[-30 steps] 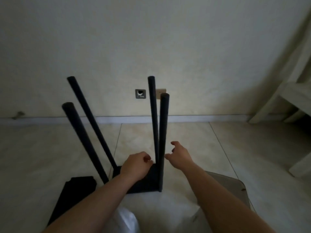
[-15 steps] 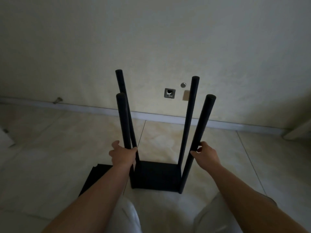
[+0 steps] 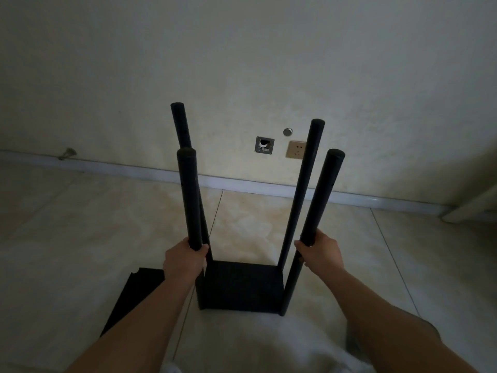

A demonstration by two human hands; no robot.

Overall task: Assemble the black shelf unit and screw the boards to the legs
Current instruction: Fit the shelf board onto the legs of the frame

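Sitting on the tile floor (image 3: pixel 80 238) close to the wall (image 3: pixel 242 63). Gripping the near left leg (image 3: pixel 189 200) with the left hand (image 3: pixel 184 261), fingers wrapped right around it low down. Doing the same on the other side: right hand (image 3: pixel 321 253) curling around the near right leg (image 3: pixel 320 208). Seeing the two far legs, far left leg (image 3: pixel 181 126) and far right leg (image 3: pixel 304 184), poking up behind, all four splaying out a bit from the black board (image 3: pixel 242 286) resting on the floor. Lying flat just left of that, partly hidden under the left forearm: a second black board (image 3: pixel 134 294). Also spotting a wall socket (image 3: pixel 295 149) and a square metal plate (image 3: pixel 264 145) low on the wall.
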